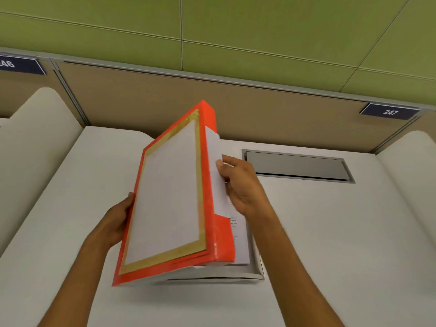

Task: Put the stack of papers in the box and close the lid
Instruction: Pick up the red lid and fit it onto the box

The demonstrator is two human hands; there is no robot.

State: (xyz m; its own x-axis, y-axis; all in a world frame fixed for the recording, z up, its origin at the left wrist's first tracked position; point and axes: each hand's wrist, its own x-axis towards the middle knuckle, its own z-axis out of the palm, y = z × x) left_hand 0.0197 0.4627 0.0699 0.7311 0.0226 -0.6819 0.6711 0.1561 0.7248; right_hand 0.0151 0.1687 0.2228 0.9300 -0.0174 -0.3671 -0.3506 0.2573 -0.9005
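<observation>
An orange box lid (169,197) with a gold border and a white panel is tilted up on edge over the middle of the desk. My left hand (118,220) grips its left edge. My right hand (243,187) pinches a white sheet (213,147) that stands up along the lid's right side. Under the lid lies the grey box base (257,270), of which only the right and front rim show. The stack of papers (239,246), with printed text, lies inside it and is mostly hidden by the lid.
The white desk (330,232) has a recessed grey hatch (297,166) behind my right hand. A beige partition (259,109) closes the back, with number plates 247 (390,112) and 246 (9,64). Rounded white dividers stand at both sides.
</observation>
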